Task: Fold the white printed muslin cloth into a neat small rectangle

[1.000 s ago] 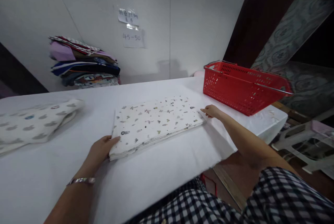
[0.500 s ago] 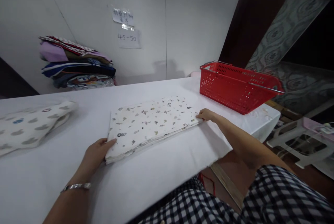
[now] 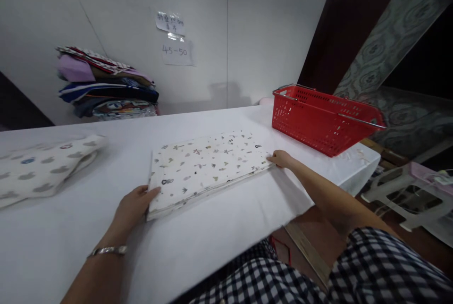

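Observation:
A folded white cloth (image 3: 208, 162) with small grey, black and tan prints lies flat on the white-covered table, its layers showing along the near edge. My left hand (image 3: 136, 205) grips its near left corner, thumb on top and the other fingers partly hidden at the side. At the right end, my right hand (image 3: 281, 158) pinches the near right corner. Off to the left lies another white cloth (image 3: 46, 167) with larger grey shapes, apart from both hands.
A red plastic basket (image 3: 322, 122) with metal handles stands at the table's back right. Folded fabrics (image 3: 109, 84) are stacked by the wall at the back left. Two paper signs (image 3: 178, 52) hang on the wall. A white plastic stool (image 3: 399, 190) stands beyond the table's right end.
The view has shifted very slightly, so things sit a little further right. Both hands keep their hold on the cloth's corners, and the cloth lies as before.

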Tool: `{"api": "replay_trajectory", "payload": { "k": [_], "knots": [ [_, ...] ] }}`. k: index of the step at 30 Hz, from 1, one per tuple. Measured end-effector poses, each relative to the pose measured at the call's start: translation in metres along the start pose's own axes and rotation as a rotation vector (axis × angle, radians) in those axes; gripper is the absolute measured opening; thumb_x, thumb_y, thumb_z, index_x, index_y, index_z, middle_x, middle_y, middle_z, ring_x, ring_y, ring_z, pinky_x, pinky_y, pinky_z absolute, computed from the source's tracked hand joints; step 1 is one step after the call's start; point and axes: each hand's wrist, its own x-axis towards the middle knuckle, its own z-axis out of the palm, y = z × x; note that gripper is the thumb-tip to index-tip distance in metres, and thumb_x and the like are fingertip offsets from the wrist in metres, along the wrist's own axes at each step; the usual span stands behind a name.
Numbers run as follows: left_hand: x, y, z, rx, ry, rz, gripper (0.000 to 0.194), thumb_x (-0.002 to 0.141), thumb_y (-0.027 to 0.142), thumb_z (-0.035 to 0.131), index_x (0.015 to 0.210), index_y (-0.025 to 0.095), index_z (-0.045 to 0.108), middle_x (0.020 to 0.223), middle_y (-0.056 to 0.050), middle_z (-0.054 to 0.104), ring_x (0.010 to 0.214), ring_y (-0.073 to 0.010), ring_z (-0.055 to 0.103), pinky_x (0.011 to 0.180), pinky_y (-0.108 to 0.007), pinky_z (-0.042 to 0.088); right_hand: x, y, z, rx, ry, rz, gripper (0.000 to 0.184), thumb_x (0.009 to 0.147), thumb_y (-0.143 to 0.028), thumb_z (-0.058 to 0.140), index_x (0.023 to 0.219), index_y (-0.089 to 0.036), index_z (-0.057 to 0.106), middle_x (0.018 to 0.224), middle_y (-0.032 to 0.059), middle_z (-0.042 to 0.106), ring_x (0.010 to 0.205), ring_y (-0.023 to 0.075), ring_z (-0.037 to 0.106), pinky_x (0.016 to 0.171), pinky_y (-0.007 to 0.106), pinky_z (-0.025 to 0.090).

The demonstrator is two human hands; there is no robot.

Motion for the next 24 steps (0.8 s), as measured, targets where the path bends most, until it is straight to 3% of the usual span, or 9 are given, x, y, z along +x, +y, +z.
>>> {"api": "replay_trajectory", "payload": {
  "k": [5, 8, 11, 16, 20, 24],
  "knots": [
    [0.005, -0.005, 0.002, -0.028, 0.03, 0.009, 0.051, 0.069, 0.057, 0.055, 0.097, 0.016, 0.064, 0.099, -0.011, 0.07, 0.093, -0.0312, 0.063, 0.077, -0.036, 0.047, -0.004, -0.002, 0.002, 0.093, 0.03, 0.05, 0.026, 0.076, -0.04, 0.063, 0.074, -0.014, 0.065, 0.076, 0.0102, 0.068, 0.084, 0.0221, 0.063, 0.067, 0.024, 0.041],
    [0.006, -0.007, 0.003, -0.062, 0.036, 0.012, 0.043, 0.067, 0.055, 0.056, 0.088, 0.018, 0.065, 0.091, -0.01, 0.071, 0.089, -0.0313, 0.064, 0.074, -0.036, 0.048, -0.013, -0.006, 0.003, 0.211, 0.042, 0.077, 0.025, 0.076, -0.037, 0.064, 0.069, -0.014, 0.061, 0.066, 0.0086, 0.066, 0.075, 0.0214, 0.064, 0.062, 0.024, 0.042],
    [0.005, -0.006, 0.003, -0.143, 0.028, -0.009, 0.04, 0.066, 0.052, 0.059, 0.086, 0.018, 0.065, 0.089, -0.009, 0.071, 0.087, -0.0297, 0.064, 0.074, -0.035, 0.048, -0.023, -0.01, 0.005, 0.391, 0.022, 0.086, 0.025, 0.083, -0.038, 0.056, 0.078, -0.014, 0.057, 0.062, 0.006, 0.065, 0.061, 0.0167, 0.062, 0.054, 0.023, 0.044],
    [-0.004, 0.002, 0.0, -0.308, 0.039, -0.105, 0.058, 0.066, 0.053, 0.061, 0.108, 0.012, 0.061, 0.095, -0.011, 0.07, 0.087, -0.0274, 0.065, 0.078, -0.035, 0.049, -0.033, -0.008, 0.008, 0.637, -0.044, 0.075, 0.029, 0.087, -0.043, 0.051, 0.095, -0.015, 0.052, 0.067, 0.0043, 0.065, 0.055, 0.0129, 0.061, 0.051, 0.022, 0.05],
    [-0.019, 0.01, -0.004, -0.275, 0.012, -0.111, 0.081, 0.066, 0.062, 0.06, 0.128, 0.012, 0.047, 0.106, -0.015, 0.066, 0.093, -0.0286, 0.064, 0.077, -0.036, 0.05, -0.037, 0.0, 0.01, 0.891, -0.101, 0.043, 0.041, 0.081, -0.039, 0.061, 0.112, -0.018, 0.046, 0.063, 0.0, 0.063, 0.055, 0.0131, 0.062, 0.051, 0.023, 0.052],
    [-0.03, 0.006, -0.001, -0.275, -0.027, -0.067, 0.091, 0.063, 0.055, 0.067, 0.137, 0.012, 0.036, 0.11, -0.018, 0.063, 0.092, -0.0294, 0.064, 0.077, -0.037, 0.051, -0.041, 0.006, 0.013, 1.067, -0.119, 0.026, 0.049, 0.072, -0.031, 0.071, 0.113, -0.019, 0.046, 0.064, -0.0011, 0.063, 0.056, 0.0133, 0.062, 0.053, 0.023, 0.053]
  ]
}}
